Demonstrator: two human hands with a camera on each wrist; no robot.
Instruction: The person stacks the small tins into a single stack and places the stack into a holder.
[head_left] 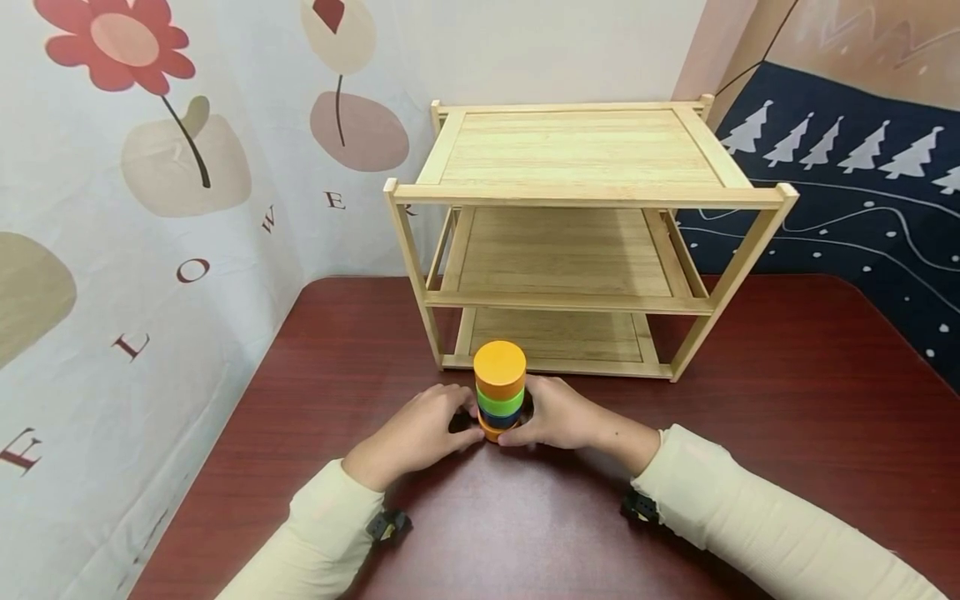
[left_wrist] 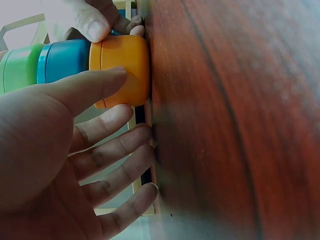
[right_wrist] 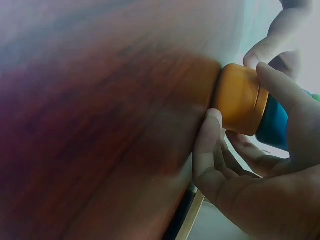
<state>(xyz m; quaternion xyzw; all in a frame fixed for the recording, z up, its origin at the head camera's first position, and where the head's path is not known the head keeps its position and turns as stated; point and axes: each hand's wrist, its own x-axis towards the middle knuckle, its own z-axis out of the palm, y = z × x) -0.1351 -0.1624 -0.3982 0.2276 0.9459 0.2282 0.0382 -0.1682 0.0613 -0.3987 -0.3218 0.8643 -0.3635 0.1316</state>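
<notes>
A stack of small round lidded containers stands upright on the table in the head view. An orange container (head_left: 489,427) is at its base, with a blue container (left_wrist: 67,60), a green container (head_left: 500,406) and another orange container (head_left: 500,367) above. From the left, my left hand (head_left: 427,425) has its thumb on the lowest orange container; its other fingers extend loosely beside it in the left wrist view. On the other side, my right hand (head_left: 562,415) holds the same orange container between thumb and bent fingers. Part of the blue container is hidden by my hands in the wrist views.
A three-tier wooden rack (head_left: 585,196) stands just behind the stack on the dark red table (head_left: 337,333). Patterned fabric (head_left: 277,125) hangs to the left and behind. Small dark devices are strapped at both wrists.
</notes>
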